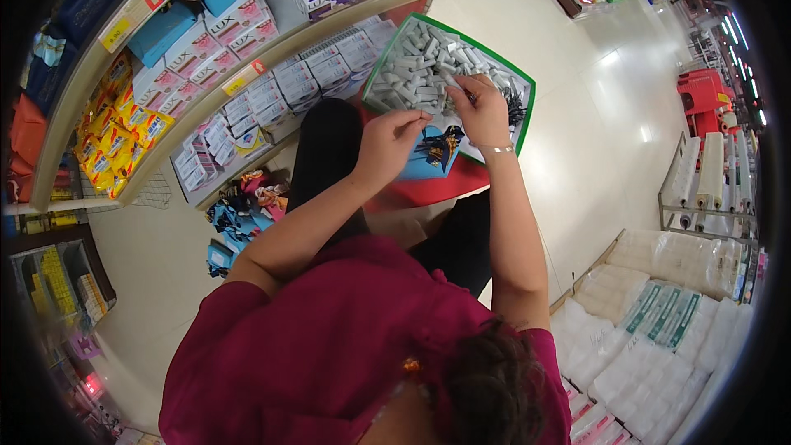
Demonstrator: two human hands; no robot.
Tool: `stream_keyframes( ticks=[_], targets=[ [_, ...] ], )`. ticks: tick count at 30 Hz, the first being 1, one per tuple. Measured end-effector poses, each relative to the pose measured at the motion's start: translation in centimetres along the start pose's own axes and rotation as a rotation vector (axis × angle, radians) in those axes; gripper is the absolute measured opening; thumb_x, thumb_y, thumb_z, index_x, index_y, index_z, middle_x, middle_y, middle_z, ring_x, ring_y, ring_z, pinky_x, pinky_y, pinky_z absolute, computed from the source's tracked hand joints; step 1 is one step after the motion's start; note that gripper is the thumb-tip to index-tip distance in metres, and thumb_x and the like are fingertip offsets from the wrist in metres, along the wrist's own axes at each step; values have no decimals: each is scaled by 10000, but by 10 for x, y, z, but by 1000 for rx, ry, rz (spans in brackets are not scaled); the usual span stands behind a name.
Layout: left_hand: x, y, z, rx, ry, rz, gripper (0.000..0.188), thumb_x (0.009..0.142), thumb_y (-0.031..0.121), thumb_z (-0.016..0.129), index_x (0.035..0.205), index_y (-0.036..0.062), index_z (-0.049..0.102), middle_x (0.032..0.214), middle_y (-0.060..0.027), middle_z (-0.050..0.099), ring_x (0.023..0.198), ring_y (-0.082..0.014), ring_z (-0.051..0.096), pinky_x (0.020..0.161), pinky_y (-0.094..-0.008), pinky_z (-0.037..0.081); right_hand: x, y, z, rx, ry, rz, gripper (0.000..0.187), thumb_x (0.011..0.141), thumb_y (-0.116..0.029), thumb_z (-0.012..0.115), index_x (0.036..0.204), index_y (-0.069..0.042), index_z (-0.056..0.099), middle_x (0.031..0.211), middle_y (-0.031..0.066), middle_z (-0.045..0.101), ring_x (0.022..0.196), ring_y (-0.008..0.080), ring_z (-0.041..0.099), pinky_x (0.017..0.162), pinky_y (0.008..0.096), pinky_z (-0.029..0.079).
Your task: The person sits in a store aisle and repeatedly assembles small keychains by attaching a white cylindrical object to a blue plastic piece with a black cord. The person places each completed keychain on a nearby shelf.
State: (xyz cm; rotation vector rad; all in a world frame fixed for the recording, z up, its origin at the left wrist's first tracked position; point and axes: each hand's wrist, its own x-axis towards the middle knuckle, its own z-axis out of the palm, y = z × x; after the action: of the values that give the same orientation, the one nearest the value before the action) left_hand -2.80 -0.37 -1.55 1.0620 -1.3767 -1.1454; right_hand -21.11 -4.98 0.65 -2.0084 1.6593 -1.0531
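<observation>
A green-rimmed box (530, 85) in front of me is heaped with small pale grey pieces (424, 58), with dark thin bits along its right side. My left hand (386, 142) is at the box's near edge, thumb and fingertips pinched together; what they hold, if anything, is too small to name. Over the box, my right hand (483, 109) is closed, fingers curled down among the grey pieces, and their grip is partly hidden. Between and below the hands lies a light blue package (423, 166) with a dark and orange ribbon-like top.
A red surface (445, 188) supports the box. On the left, shelves hold white soap boxes (297, 82) and yellow packets (114, 144). Blue bundles (235, 227) lie on the floor beside my leg. White wrapped packs (626, 338) are stacked at right, near red baskets (703, 99).
</observation>
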Motion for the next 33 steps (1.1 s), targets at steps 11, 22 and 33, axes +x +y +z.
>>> stream_keyframes(
  ticks=[11, 22, 33],
  targets=[
    [2, 8, 3, 283, 20, 221, 99, 848, -18, 648, 932, -13, 700, 796, -107, 643, 653, -200, 609, 593, -287, 458, -54, -40, -1, 591, -58, 257, 203, 976, -80, 573, 1146, 24, 613, 839, 19, 662, 698, 49, 551, 612, 194, 454],
    [1, 12, 4, 345, -12, 227, 96, 856, 20, 634, 922, 0, 700, 795, -123, 641, 648, -232, 621, 593, -301, 468, -58, -33, 2, 692, -82, 364, 217, 994, -91, 542, 1160, 25, 617, 835, 25, 644, 666, 57, 534, 584, 203, 456],
    [1, 16, 1, 399, -46, 216, 89, 854, 34, 632, 902, 0, 699, 763, -123, 630, 618, -239, 609, 571, -316, 459, -59, -33, 1, 704, -46, 397, 216, 999, -110, 539, 1149, 13, 634, 808, 24, 648, 646, 48, 526, 577, 202, 452]
  ],
)
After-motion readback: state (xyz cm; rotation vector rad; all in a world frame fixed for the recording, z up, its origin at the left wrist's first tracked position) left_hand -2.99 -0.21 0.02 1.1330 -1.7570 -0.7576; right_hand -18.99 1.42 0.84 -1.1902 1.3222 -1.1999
